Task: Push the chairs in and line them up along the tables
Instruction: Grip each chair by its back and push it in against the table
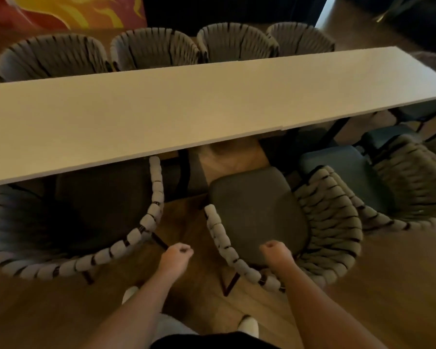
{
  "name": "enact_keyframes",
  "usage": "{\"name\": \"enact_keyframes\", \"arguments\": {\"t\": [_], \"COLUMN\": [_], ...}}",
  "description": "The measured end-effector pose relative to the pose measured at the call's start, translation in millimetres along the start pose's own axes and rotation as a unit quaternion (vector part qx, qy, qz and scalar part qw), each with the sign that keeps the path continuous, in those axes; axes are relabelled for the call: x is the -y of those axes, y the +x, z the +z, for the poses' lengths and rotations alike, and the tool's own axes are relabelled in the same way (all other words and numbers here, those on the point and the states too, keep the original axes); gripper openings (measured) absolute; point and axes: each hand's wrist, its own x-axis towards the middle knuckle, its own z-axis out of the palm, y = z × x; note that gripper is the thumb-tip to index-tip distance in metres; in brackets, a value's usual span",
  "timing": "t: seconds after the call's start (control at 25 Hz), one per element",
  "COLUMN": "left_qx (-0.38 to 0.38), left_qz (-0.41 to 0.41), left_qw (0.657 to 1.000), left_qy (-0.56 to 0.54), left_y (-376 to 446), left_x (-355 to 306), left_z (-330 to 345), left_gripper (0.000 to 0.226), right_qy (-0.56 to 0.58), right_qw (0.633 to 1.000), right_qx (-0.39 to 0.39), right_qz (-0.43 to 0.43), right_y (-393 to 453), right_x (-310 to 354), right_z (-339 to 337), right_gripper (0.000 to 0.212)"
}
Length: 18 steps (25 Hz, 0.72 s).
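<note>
1. Chair (257,217) with grey cushion sits under my right hand (277,253), angled, seat short of the table (186,107).
2. My left hand (178,254) hangs between it and the left chair (68,222).
3. Both fists curled, holding nothing.
4. No writing readable anywhere.

Four chairs (161,49) behind the table (212,102) — three chairs (275,222) before it
</note>
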Motion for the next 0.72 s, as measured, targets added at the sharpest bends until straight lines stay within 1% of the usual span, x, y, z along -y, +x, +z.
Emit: {"name": "enact_keyframes", "arguments": {"t": [0.12,0.24,0.36,0.52,0.72], "left_qx": [0.026,0.063,0.07,0.101,0.076], "left_qz": [0.011,0.008,0.01,0.002,0.017], "left_qw": [0.999,0.997,0.997,0.994,0.997], "left_qy": [-0.032,-0.033,-0.035,-0.032,-0.021], "left_y": [-21,-37,-27,-8,7], "left_x": [-25,-52,-78,-116,-156], "left_z": [75,119,137,147,162], "left_gripper": [0.016,0.013,0.01,0.016,0.011], "right_qy": [0.009,0.025,0.038,0.049,0.061], "right_qw": [1.0,0.999,0.998,0.995,0.995], "right_qx": [-0.018,-0.023,-0.028,-0.044,-0.031], "right_qz": [0.014,0.039,0.052,0.08,0.07], "right_y": [13,27,42,49,65], "right_x": [-54,-88,-105,-118,-132], "right_z": [-55,-94,-115,-131,-153], "right_gripper": [0.015,0.016,0.018,0.015,0.017]}}
